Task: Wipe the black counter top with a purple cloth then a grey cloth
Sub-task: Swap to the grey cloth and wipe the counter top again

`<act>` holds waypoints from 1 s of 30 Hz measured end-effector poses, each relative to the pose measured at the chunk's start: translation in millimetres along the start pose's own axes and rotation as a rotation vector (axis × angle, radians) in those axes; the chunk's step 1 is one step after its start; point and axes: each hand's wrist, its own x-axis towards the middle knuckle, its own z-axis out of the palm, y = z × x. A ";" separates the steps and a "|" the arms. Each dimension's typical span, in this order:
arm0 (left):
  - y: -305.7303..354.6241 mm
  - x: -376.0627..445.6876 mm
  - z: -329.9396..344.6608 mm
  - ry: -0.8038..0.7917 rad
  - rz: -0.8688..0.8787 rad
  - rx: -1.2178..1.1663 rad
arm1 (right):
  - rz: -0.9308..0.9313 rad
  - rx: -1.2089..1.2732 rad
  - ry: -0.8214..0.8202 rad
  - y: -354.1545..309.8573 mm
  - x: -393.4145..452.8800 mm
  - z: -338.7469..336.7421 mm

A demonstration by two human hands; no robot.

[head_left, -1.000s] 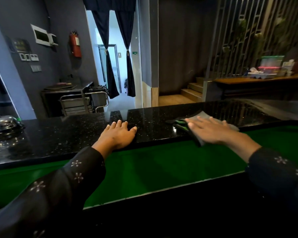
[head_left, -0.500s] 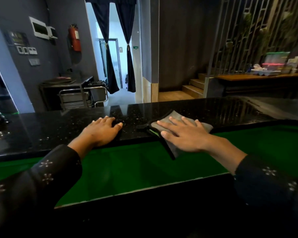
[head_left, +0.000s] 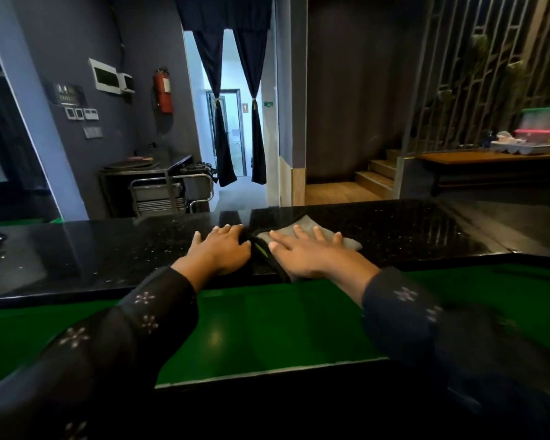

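I have the black worktop (head_left: 394, 230) running wide across my view, glossy and speckled, likely slick under fabric. On it, near the front edge, lies the grey cloth (head_left: 302, 228), soft and light, so I judge it will bunch unless pressed flat from above across its middle. My right hand (head_left: 311, 255) lies on it, fingers straight and spread, gripping nothing. My left hand (head_left: 218, 249) rests flat on the bare worktop just beside, fingers relaxed, holding nothing.

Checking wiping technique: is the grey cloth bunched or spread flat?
Spread flat: the grey cloth lies on the black counter top under the open right hand.
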 end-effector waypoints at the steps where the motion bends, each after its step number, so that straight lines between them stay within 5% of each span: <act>1: 1.9 5.1 4.0 -0.013 -0.014 -0.004 | -0.043 -0.011 0.011 11.1 -5.1 3.6; 6: -1.0 16.4 16.0 -0.065 -0.068 0.008 | -0.090 -0.007 -0.027 50.2 8.5 -5.5; 13: -0.3 19.8 18.5 -0.055 -0.096 0.023 | -0.004 -0.060 -0.025 7.9 112.6 -16.9; 19: -0.1 17.5 15.9 -0.057 -0.091 0.010 | -0.218 -0.052 -0.057 22.0 148.0 -22.3; 25: -1.2 19.1 18.2 -0.051 -0.099 0.010 | 0.139 0.008 0.033 138.1 139.7 -38.7; 30: 1.2 18.4 16.3 -0.057 -0.104 -0.009 | 0.183 0.002 0.083 94.2 104.0 -31.6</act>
